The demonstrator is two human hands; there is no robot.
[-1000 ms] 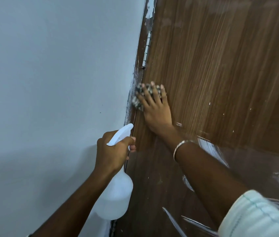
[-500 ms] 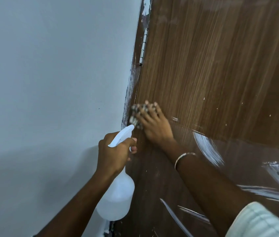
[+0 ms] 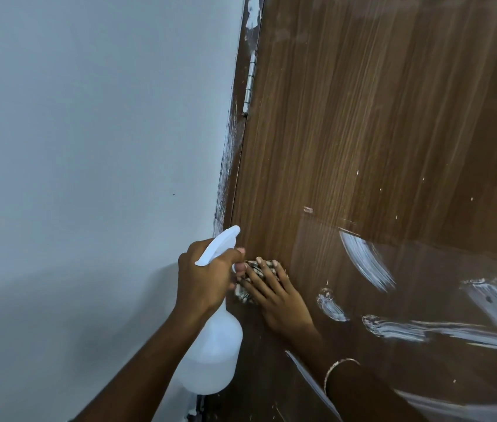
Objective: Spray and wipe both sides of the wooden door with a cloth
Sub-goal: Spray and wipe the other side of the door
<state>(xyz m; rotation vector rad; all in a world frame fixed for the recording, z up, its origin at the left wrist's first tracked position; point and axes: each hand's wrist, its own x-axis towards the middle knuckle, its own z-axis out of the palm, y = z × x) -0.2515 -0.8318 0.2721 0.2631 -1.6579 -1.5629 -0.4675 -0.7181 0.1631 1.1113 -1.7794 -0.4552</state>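
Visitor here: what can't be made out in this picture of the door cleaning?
All in the head view:
Most of the cloth: covered by the right hand pressing it on the wooden door.
Trigger of the spray bottle: hidden by the left hand gripping it.
The door's other side: faces away from the camera.
The door's bottom: cut off by the lower edge.
What the white streaks are: cannot tell.

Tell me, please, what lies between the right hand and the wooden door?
A checked cloth lies there: the right hand presses it against the wooden door, as the head view shows.
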